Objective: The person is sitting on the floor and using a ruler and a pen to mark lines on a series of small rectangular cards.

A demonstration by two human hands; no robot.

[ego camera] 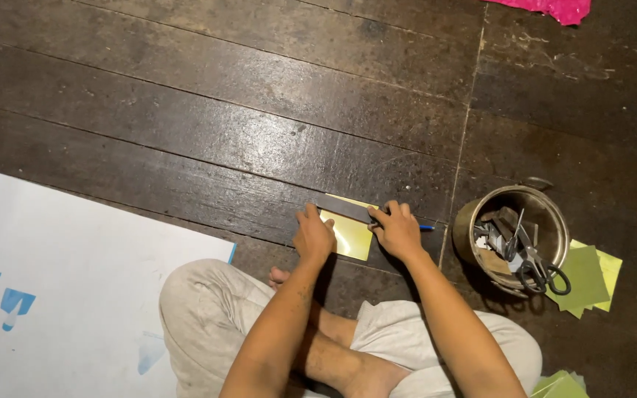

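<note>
Both hands working: left hand fingers are pressing flat on a dark ruler over a yellow paper square on the wooden floor; right hand is pinching a blue pen. Ruler slipping on glossy paper would likely be skewing the line. Paper's lying flat, shiny, uncreased.

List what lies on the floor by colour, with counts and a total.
Yellow sheet: 1
Green paper stacks: 2
Pink scrap: 1
White board: 1
Metal pot: 1
Total: 6
</note>
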